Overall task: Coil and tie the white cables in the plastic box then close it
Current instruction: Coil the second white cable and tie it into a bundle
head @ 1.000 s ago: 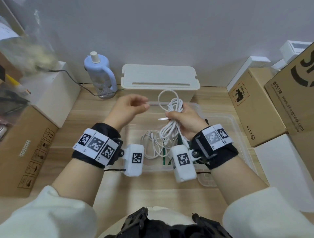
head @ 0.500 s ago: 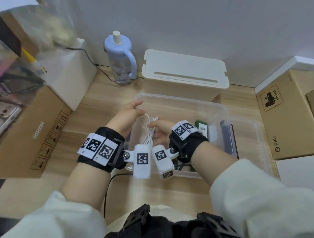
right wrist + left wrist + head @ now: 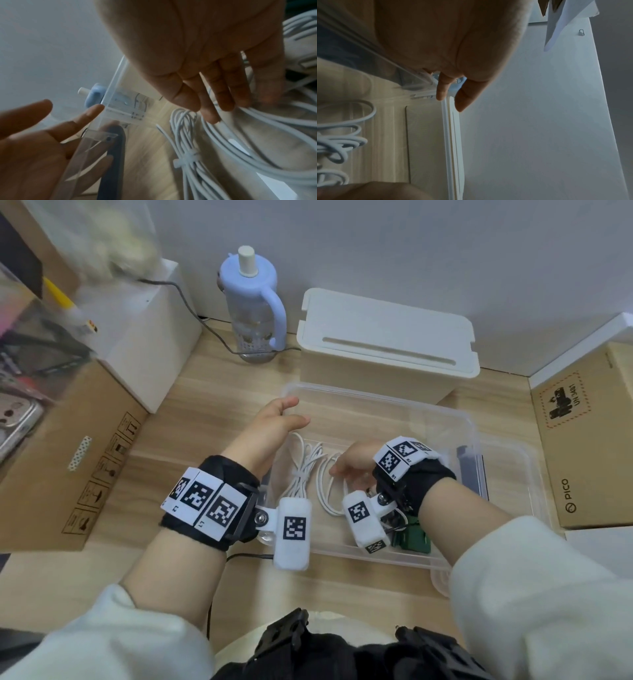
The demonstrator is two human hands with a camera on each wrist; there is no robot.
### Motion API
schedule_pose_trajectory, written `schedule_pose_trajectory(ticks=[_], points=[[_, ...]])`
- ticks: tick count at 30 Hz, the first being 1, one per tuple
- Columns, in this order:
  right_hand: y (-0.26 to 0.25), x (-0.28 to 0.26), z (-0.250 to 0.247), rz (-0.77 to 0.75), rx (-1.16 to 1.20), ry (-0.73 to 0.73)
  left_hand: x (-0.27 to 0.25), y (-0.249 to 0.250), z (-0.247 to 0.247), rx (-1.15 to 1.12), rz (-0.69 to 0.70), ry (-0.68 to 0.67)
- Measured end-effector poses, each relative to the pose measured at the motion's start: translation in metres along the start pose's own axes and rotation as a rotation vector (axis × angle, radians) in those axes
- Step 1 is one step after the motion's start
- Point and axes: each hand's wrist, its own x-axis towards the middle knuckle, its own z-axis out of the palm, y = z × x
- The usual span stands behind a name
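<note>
On wooden tabletop (image 3: 191,446), clear plastic box (image 3: 376,402) holding tied cable bundle (image 3: 301,474); left hand (image 3: 274,422) open, empty; right hand (image 3: 352,463) loose-fingered, touching uncoiled white cable (image 3: 325,491); next likely: coiling, tying that.

The tied bundle (image 3: 301,474) no longer sits in the right hand (image 3: 356,463); it now lies on the box (image 3: 472,426) floor. The right hand reaches down onto the loose cable (image 3: 325,491), fingers extended. The left hand (image 3: 274,426) is open above the box's left end.
</note>
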Motion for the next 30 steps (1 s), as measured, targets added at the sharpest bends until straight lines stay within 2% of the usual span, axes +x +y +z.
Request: schedule_pose_trajectory(ticks=[4,7,9,11,15,18,19,22,24,27,30], points=[[-0.006,0.000,0.009,-0.032,-0.134,-0.019,0.000,-0.001,0.000,-0.009,0.005,-0.003],[-0.004,-0.006,0.002,-0.079,-0.114,-0.013,-0.001,0.000,0.000,-0.004,0.009,-0.002],[0.001,-0.015,-0.009,-0.145,0.000,0.032,-0.002,0.000,0.000,-0.005,0.021,0.001],[0.011,-0.031,-0.020,-0.253,0.208,0.131,-0.002,-0.001,0.000,-0.006,0.031,0.011],[0.036,-0.075,-0.033,-0.526,0.670,0.081,-0.004,-0.004,-0.002,0.054,0.080,0.028],[0.048,-0.106,-0.036,-0.734,0.741,0.105,-0.016,0.003,0.009,0.125,0.205,0.038],[0.046,-0.110,-0.035,-0.799,0.723,0.111,-0.019,0.008,0.012,0.126,0.246,-0.005],[0.048,-0.122,-0.031,-0.986,0.755,0.121,-0.032,0.020,0.029,0.103,0.312,-0.314],[0.050,-0.127,-0.031,-1.065,0.871,0.171,-0.038,0.025,0.038,0.093,0.327,-0.405],[0.060,-0.134,-0.039,-1.142,1.120,0.361,-0.033,0.019,0.039,0.128,0.350,-0.317],[0.074,-0.137,-0.047,-1.200,1.288,0.446,-0.026,0.008,0.031,0.101,0.303,-0.166]])
